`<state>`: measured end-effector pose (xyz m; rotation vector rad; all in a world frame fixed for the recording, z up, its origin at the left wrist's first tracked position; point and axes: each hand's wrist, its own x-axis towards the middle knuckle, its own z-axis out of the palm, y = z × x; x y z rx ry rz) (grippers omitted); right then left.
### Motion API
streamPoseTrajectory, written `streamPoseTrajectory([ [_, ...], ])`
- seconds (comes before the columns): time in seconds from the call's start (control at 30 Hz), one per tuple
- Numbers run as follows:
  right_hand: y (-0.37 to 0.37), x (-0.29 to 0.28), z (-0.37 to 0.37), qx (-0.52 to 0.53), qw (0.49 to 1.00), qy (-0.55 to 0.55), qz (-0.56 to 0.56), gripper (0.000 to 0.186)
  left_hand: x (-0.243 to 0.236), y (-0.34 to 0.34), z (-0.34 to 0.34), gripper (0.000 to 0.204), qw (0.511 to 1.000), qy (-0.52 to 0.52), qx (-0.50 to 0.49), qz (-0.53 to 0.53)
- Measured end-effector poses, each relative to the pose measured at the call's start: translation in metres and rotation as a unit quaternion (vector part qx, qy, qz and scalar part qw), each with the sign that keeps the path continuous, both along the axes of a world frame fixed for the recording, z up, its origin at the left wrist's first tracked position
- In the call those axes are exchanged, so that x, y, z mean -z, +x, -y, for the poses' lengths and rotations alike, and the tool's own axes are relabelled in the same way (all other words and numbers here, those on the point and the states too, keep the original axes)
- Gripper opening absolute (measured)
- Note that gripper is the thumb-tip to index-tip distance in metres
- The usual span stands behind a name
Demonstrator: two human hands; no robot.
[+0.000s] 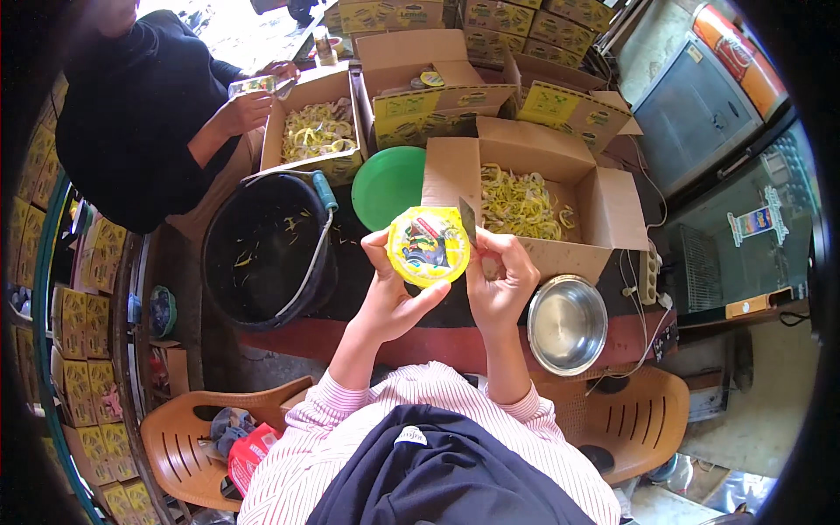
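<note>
I grip a round yellow cup with a printed label on top (427, 248) in my left hand (392, 297), fingers around its left side and thumb along its lower edge. My right hand (503, 276) is at the cup's right side, closed on a thin dark blade (465, 219) that stands up against the rim. Behind the cup are a green plate (381, 179) and an open cardboard box of pale yellow peel-like strips (521, 201). A black bucket (262, 280) is to the left; a steel bowl (567, 324) is to the right.
At upper left a co-worker (140, 131) holds a clear container beside another box of strips (315, 131). Stacked yellow cartons (490, 35) line the back. A glass case (735, 254), power strip with cables (647, 271) and orange chairs (639, 420) surround the workspace.
</note>
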<state>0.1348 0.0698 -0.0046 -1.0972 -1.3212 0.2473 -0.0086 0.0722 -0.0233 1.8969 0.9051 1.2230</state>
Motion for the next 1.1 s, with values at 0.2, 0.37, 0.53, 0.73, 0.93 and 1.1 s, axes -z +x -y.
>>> streamPoseTrajectory([
  [0.2, 0.025, -0.001, 0.004, -0.032, 0.998, -0.005, -0.052, 0.019, 0.0, 0.021, 0.007, 0.077, 0.999, -0.002, 0.029, -0.033],
  [0.37, 0.049, 0.001, 0.012, -0.032, 0.998, 0.001, -0.061, 0.02, -0.001, 0.051, 0.013, 0.076, 0.942, -0.164, 0.123, 0.264],
  [0.53, 0.07, -0.009, 0.021, -0.001, 1.0, 0.021, 0.007, 0.022, 0.012, 0.076, 0.018, 0.072, 0.909, -0.202, 0.109, 0.348],
  [0.73, 0.092, -0.008, 0.027, -0.011, 0.999, 0.035, 0.017, 0.019, 0.017, 0.105, 0.031, 0.069, 0.939, -0.129, 0.101, 0.304],
  [0.93, 0.103, -0.009, 0.041, 0.023, 0.997, 0.05, 0.05, 0.017, 0.016, 0.114, 0.036, 0.058, 0.962, -0.115, 0.057, 0.239],
  [1.1, 0.108, -0.007, 0.044, 0.06, 0.991, 0.077, 0.093, 0.017, 0.01, 0.122, 0.035, 0.056, 0.963, -0.113, 0.06, 0.238],
])
